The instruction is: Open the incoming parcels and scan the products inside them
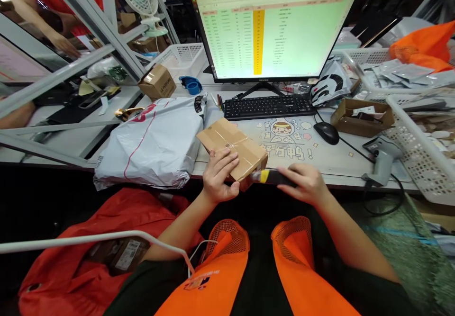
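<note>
Your left hand (220, 176) is clamped on a taped cardboard box (236, 143), fingers close together across its top face and thumb along the near edge. Your right hand (305, 183), a little blurred, pinches the black handle of a box cutter (273, 177) between thumb and fingers, its yellow collar pointing at the box's near right corner; you cannot tell from here how deep the tip sits. The box is tilted in front of you, over the front edge of the desk, and whether the desk bears any of its weight is unclear. Just left of it lies a puffed white plastic mailer (152, 140). Beyond the box you have a black keyboard (268, 106), and to its right a mouse (326, 133), a small open carton (366, 119) and a grey barcode scanner (384, 157) near a white plastic basket (423, 157). Behind the keyboard stands a monitor (273, 31) showing a spreadsheet with one yellow column. Farther left, past the metal frame, a co-worker's hand (64, 43) reaches over another desk.
</note>
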`<act>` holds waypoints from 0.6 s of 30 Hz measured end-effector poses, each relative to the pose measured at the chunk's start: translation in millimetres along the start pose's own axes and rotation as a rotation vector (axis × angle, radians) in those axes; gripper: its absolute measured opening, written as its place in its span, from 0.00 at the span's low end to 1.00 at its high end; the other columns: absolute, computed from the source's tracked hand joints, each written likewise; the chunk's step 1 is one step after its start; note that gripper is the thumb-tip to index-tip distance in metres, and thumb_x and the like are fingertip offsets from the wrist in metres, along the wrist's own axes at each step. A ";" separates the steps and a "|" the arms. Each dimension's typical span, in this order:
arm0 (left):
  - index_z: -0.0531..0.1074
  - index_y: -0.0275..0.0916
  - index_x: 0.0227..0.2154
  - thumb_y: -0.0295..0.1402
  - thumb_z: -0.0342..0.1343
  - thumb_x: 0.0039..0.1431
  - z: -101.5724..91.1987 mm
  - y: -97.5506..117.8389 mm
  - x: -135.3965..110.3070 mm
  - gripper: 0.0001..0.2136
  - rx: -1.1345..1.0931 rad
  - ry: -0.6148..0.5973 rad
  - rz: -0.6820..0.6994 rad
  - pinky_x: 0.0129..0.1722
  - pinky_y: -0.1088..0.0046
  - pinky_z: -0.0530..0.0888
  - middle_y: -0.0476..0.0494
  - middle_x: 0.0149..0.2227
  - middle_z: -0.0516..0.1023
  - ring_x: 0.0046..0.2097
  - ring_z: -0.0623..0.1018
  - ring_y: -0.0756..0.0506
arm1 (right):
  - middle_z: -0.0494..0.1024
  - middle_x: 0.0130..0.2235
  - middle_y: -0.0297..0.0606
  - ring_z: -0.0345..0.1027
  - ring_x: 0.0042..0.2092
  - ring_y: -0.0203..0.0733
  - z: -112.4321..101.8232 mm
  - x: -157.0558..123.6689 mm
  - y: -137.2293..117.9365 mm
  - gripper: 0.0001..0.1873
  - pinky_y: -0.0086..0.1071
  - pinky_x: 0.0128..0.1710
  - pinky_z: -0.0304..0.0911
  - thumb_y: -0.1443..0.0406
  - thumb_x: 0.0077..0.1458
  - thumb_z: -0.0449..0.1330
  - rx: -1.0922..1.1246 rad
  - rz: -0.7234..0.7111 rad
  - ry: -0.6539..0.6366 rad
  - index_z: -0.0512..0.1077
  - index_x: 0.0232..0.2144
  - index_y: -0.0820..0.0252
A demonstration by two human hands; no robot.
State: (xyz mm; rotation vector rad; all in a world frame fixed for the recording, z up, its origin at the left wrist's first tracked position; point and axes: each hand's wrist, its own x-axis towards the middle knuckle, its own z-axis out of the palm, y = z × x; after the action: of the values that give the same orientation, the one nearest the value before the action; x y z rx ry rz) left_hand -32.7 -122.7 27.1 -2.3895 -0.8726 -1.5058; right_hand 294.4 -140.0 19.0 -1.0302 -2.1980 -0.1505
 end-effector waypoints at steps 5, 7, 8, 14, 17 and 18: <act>0.76 0.44 0.56 0.50 0.51 0.67 -21.1 -31.5 6.4 0.22 -0.009 -0.184 -0.038 0.66 0.46 0.67 0.37 0.55 0.81 0.61 0.77 0.34 | 0.83 0.44 0.50 0.79 0.43 0.53 -21.0 -28.1 63.5 0.27 0.43 0.45 0.72 0.50 0.64 0.60 -0.174 0.449 0.136 0.79 0.55 0.62; 0.75 0.44 0.58 0.57 0.53 0.65 -29.8 -51.7 11.6 0.28 0.020 -0.270 -0.161 0.66 0.41 0.64 0.34 0.61 0.76 0.66 0.71 0.30 | 0.84 0.48 0.49 0.79 0.47 0.55 -30.4 -39.3 60.9 0.27 0.45 0.49 0.73 0.49 0.64 0.59 -0.098 0.506 0.133 0.78 0.56 0.60; 0.74 0.43 0.59 0.60 0.56 0.62 -31.9 -58.5 13.6 0.32 0.044 -0.286 -0.236 0.67 0.40 0.64 0.32 0.64 0.72 0.68 0.68 0.28 | 0.84 0.50 0.48 0.79 0.49 0.55 -35.9 -42.2 52.3 0.27 0.46 0.50 0.73 0.49 0.64 0.59 -0.058 0.519 0.135 0.78 0.56 0.59; 0.77 0.41 0.53 0.48 0.67 0.60 -1.4 -9.6 13.3 0.23 0.181 -0.102 -0.326 0.58 0.54 0.76 0.34 0.54 0.76 0.56 0.77 0.34 | 0.82 0.53 0.42 0.79 0.52 0.53 -84.5 0.5 -34.4 0.24 0.41 0.52 0.73 0.52 0.67 0.59 -0.001 0.430 -0.001 0.75 0.60 0.53; 0.75 0.40 0.53 0.36 0.64 0.66 22.0 28.3 11.1 0.15 0.085 -0.038 -0.170 0.52 0.63 0.80 0.36 0.50 0.79 0.51 0.81 0.40 | 0.81 0.54 0.41 0.78 0.53 0.50 -95.1 41.5 -61.4 0.21 0.39 0.52 0.73 0.53 0.69 0.58 -0.012 0.303 -0.196 0.75 0.60 0.51; 0.75 0.40 0.54 0.35 0.63 0.66 27.7 34.5 10.2 0.15 0.052 -0.009 -0.131 0.50 0.65 0.81 0.36 0.50 0.80 0.50 0.82 0.41 | 0.82 0.53 0.41 0.79 0.51 0.50 -94.5 52.8 -65.8 0.21 0.38 0.51 0.74 0.54 0.69 0.58 -0.035 0.271 -0.240 0.76 0.59 0.52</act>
State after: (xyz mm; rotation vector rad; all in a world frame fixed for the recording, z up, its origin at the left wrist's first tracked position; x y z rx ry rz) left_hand 11.2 -134.4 28.2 -2.3456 -1.0764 -1.4988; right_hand 275.3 -186.6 135.2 -1.4160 -2.2436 0.0606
